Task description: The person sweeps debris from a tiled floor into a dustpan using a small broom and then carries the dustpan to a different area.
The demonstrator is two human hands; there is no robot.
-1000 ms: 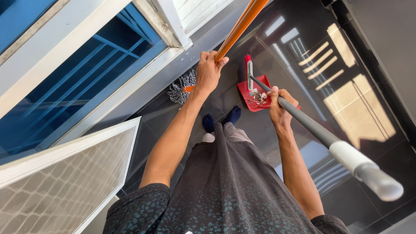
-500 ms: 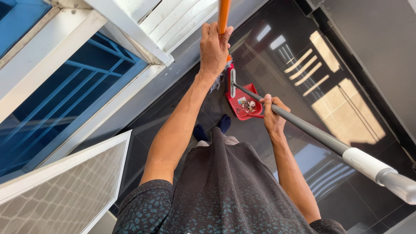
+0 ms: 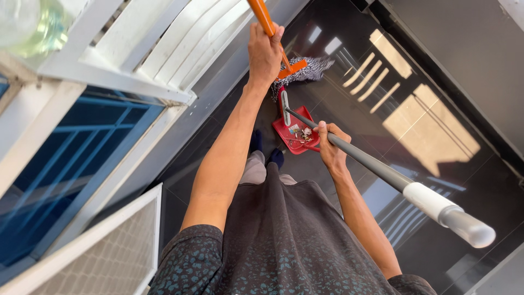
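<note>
My left hand (image 3: 265, 52) grips the orange handle of a mop (image 3: 261, 15), held out in front of me. The mop's striped string head (image 3: 305, 70) hangs just above the dark glossy floor, ahead of my hand. My right hand (image 3: 329, 145) is closed around a grey pole (image 3: 376, 166) with a white grip near its top end. That pole runs down to a red dustpan (image 3: 292, 134) holding bits of litter, with a small red and white brush clipped beside it. My feet in dark socks (image 3: 266, 150) stand just behind the dustpan.
Shiny black floor tiles (image 3: 436, 109) carry bright patches of sunlight. On the left are a white louvred frame (image 3: 164, 43), blue bars behind glass (image 3: 82, 158) and a mesh screen panel (image 3: 109, 257). A dark wall base (image 3: 464, 60) runs along the right.
My left hand has swung the mop forward and to the right, so its head now lies beyond the dustpan. The view has shifted left; the dustpan and my right hand moved little.
</note>
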